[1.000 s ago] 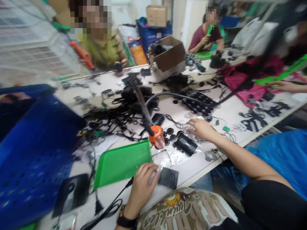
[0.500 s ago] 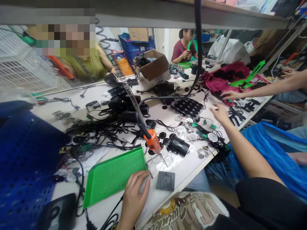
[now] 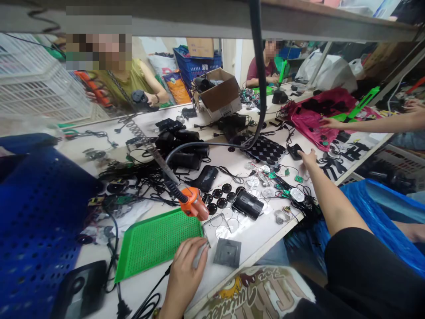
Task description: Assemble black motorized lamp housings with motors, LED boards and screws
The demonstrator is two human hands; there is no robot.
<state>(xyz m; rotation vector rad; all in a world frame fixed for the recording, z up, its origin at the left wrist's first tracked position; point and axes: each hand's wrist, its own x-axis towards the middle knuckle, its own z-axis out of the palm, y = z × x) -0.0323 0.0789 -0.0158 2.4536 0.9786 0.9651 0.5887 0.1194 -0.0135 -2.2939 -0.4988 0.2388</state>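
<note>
My left hand (image 3: pixel 184 271) rests on the white table's (image 3: pixel 259 232) near edge, fingers curled over a small pale piece I cannot make out. It lies between a green perforated tray (image 3: pixel 156 241) and a grey square plate (image 3: pixel 227 253). My right hand (image 3: pixel 308 157) is stretched far out to the right, fingers apart, its tips beside a small black device (image 3: pixel 293 151). An orange-tipped tool (image 3: pixel 194 204) on a coiled cord hangs just above the tray's far corner. A black oblong device (image 3: pixel 247 204) lies among clear discs and small green circuit boards.
A blue crate (image 3: pixel 33 212) fills the left side. Tangled black cables and black housings (image 3: pixel 179 146) cover the table's middle, with a black pocketed tray (image 3: pixel 262 148) and cardboard box (image 3: pixel 219 93) beyond. A co-worker's hand (image 3: pixel 328 124) rests on a pink bag (image 3: pixel 312 115). Two other people sit across the table.
My right hand has left the black oblong device and reached out to the far right. My left hand has slid off the grey plate. The view has lifted.
</note>
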